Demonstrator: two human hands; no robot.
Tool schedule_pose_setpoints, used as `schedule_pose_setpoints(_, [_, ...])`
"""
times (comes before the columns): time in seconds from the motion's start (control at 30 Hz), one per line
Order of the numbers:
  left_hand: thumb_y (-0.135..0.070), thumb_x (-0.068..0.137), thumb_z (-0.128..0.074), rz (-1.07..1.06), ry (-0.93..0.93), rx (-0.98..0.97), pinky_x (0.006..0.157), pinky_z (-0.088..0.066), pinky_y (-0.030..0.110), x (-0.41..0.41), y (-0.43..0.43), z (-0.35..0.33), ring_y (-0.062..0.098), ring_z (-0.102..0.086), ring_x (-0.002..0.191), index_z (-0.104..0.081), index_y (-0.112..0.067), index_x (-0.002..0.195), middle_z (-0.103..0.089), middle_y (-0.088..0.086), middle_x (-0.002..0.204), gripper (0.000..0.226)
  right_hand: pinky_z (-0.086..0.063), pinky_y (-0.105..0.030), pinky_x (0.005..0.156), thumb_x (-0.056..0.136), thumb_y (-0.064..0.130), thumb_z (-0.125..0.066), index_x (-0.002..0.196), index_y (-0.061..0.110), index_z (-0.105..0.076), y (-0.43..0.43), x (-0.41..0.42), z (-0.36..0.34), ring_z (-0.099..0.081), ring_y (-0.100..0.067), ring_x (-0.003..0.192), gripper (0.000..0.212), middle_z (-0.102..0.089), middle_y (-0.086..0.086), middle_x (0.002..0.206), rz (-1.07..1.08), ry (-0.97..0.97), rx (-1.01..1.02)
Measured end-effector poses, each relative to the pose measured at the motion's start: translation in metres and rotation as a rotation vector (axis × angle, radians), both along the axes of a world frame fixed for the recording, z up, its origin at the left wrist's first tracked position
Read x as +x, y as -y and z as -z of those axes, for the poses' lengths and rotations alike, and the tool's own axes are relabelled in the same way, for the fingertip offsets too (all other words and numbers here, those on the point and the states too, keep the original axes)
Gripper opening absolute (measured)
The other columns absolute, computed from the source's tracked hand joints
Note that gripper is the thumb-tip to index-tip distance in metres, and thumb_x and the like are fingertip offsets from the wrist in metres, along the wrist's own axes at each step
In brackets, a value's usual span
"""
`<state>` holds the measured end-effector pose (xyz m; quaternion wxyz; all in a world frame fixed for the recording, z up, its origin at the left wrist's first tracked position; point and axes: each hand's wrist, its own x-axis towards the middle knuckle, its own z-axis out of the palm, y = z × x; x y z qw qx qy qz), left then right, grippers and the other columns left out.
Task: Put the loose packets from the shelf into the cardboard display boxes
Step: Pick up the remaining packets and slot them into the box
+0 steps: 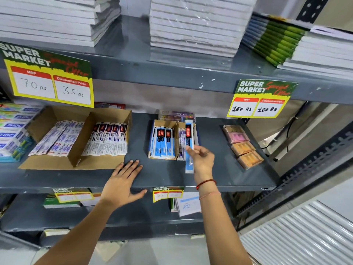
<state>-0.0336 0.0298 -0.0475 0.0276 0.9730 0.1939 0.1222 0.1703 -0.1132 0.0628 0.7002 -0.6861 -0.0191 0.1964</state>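
Resting flat and open on the front of the grey shelf (168, 175), palm down and fingers spread, holding nothing: the left hand (124, 183), just in front of the large cardboard box (63, 163). Pinching a long blue packet (189, 144) between thumb and fingertips, a little to the right and slightly further in: the right hand (201, 159), with a red thread on the wrist. Standing almost upright in that grip, long axis running from near to far, lower end hanging below the hand, upper end reaching over the small display box (164, 124). Lying directly behind the right hand, this small box; clearly the nearer hand for the job, the left one being well apart to the side. Already filled in its left compartment with similar blue packets, all laid with the long axis pointing front to back; in its right compartment some purple-and-white packets, partly hidden behind the held one. Probably needing only a short push forward and a tilt down, keeping the same axis as the packets inside; which compartment is meant, hard to say for sure. Further left, two rows of white packets inside the large box. Further right, small orange and pink boxes (242, 146). No other loose packets visible on the bare shelf. Above, stacked notebooks (196, 25) and yellow price signs (51, 77).
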Motion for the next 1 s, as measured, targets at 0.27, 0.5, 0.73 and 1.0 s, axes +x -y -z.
schedule_pose_setpoints(0.27, [-0.071, 0.080, -0.040, -0.005, 0.001, -0.003, 0.112, -0.015, 0.041, 0.001, 0.000, -0.001, 0.025, -0.040, 0.131, -0.051, -0.007, 0.133, -0.047, 0.011, 0.140, 0.084, -0.047, -0.007, 0.065, 0.080, -0.004, -0.069, 0.061, 0.015, -0.052, -0.014, -0.029, -0.004, -0.056, -0.013, 0.070, 0.032, -0.044, 0.002, 0.059, -0.119, 0.011, 0.077])
schedule_pose_setpoints(0.5, [-0.071, 0.079, -0.042, -0.003, 0.006, 0.007, 0.111, -0.018, 0.042, 0.000, 0.001, -0.001, 0.024, -0.039, 0.131, -0.051, -0.007, 0.133, -0.047, 0.010, 0.140, 0.084, -0.046, -0.025, 0.090, 0.078, -0.005, -0.071, 0.062, 0.016, -0.053, -0.024, -0.026, 0.000, -0.051, -0.014, 0.064, 0.032, -0.042, 0.000, 0.059, -0.115, 0.059, 0.018])
schedule_pose_setpoints(0.73, [-0.070, 0.078, -0.045, 0.008, 0.041, 0.002, 0.111, -0.018, 0.041, 0.000, 0.001, 0.000, 0.025, -0.041, 0.130, -0.053, -0.008, 0.131, -0.049, 0.010, 0.139, 0.082, -0.053, -0.031, 0.077, 0.081, 0.010, -0.073, 0.110, -0.003, -0.061, -0.062, -0.017, 0.006, -0.054, -0.017, 0.059, 0.035, -0.055, -0.008, 0.061, -0.257, 0.525, -0.361])
schedule_pose_setpoints(1.0, [-0.069, 0.076, -0.049, 0.012, 0.067, -0.001, 0.109, -0.022, 0.042, 0.001, 0.000, 0.002, 0.024, -0.042, 0.130, -0.054, -0.008, 0.131, -0.050, 0.010, 0.138, 0.082, -0.054, -0.039, 0.086, 0.091, 0.002, -0.053, 0.105, -0.003, -0.064, -0.106, -0.006, 0.007, -0.067, -0.037, 0.100, 0.018, -0.068, -0.023, 0.110, -0.462, 0.851, -0.884])
